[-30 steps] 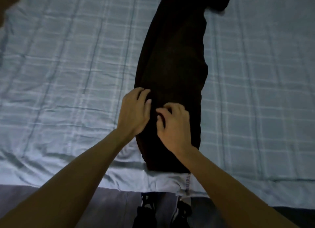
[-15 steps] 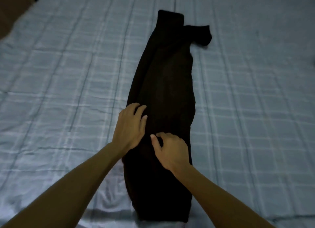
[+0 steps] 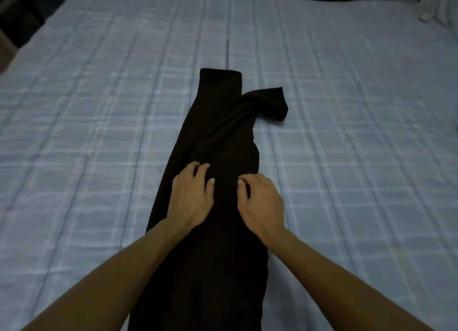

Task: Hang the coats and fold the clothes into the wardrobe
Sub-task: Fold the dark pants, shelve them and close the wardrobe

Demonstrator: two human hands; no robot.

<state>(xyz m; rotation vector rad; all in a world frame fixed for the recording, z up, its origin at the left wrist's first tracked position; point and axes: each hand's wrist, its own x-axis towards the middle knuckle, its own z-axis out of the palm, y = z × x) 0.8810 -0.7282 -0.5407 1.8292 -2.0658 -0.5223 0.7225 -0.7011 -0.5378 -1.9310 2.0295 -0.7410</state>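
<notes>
The left hand (image 3: 192, 197) lies on the left half of the long black garment of soft cloth (image 3: 223, 137). Its fingers are bent and their tips press into the cloth. I cannot tell whether it holds a fold, because the cloth is very dark. Just beside it, the right hand (image 3: 260, 202) has its fingers curled and seems to pinch the cloth near the middle line. The garment lies in the middle of the light blue checked bed sheet (image 3: 86, 132), folded into a narrow strip.

I see three risks. On the left, the layers turned inward may slide open if that hand lifts too early. In the middle, the hands may catch only the top layer, so the next fold comes out uneven. On the right, the black sleeve end (image 3: 272, 105) sticks out past the strip's edge, and if it is not tucked in it will hang out of the finished bundle.

The long axis runs from the person straight away across the bed, nearly along the sheet's stripes, leaning a little to the right at the far end. That far end is a straight band. I cannot tell whether it is the neck or the hem.
</notes>
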